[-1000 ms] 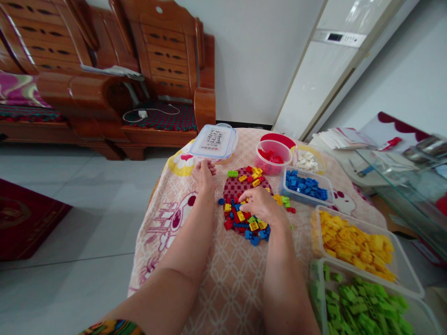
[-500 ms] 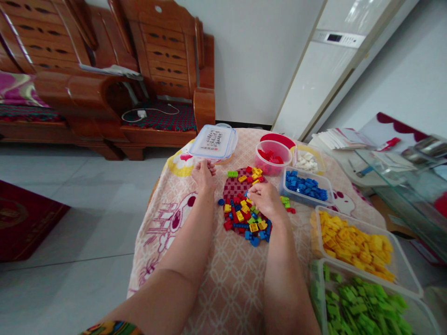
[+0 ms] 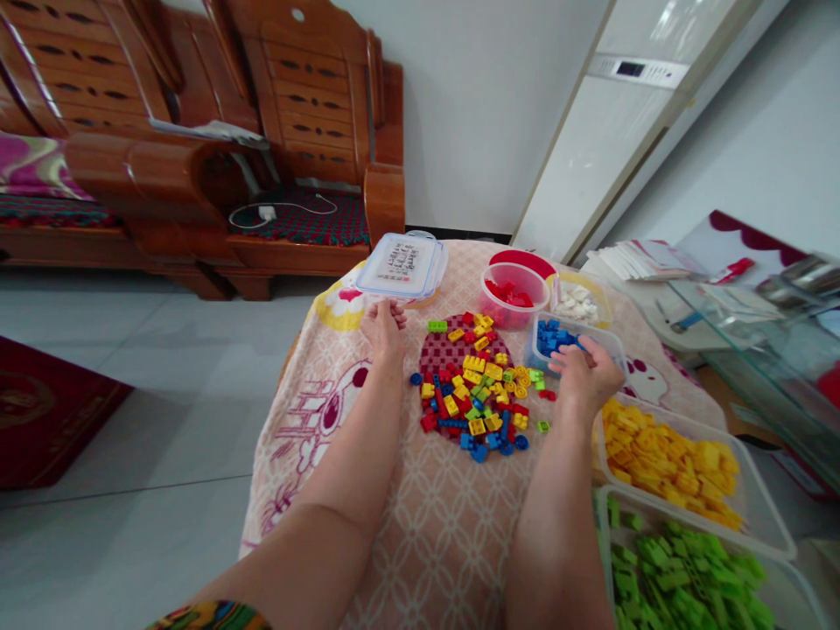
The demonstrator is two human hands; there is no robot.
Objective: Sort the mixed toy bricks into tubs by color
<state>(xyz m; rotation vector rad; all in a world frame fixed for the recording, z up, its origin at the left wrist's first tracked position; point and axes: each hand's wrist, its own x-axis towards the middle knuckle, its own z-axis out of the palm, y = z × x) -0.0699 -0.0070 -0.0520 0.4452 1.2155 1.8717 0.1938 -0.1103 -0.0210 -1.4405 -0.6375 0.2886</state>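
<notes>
Writing [image 3: 397, 259] in dark columns, with a small red mark, covers the pale, blue-edged lid [image 3: 420, 278] at upper centre; the characters are too small to read. At left, a dark red box [image 3: 52, 420] bears a faint round emblem, also unreadable. Loose bricks [image 3: 452, 406], glossy red, yellow, blue and green, lie scattered at frame centre; some are studded blocks, some round and wheel-like. Right of centre, the right hand [image 3: 587, 372] is over the clear tub [image 3: 539, 357] of blue bricks [image 3: 552, 336], its fingers parted and loosely bent. The left hand [image 3: 384, 332], just below the lid, has its fingers curled in; whether it holds anything, I cannot tell. Yellow bricks [image 3: 662, 455] and light green bricks [image 3: 682, 569] fill containers at lower right.
</notes>
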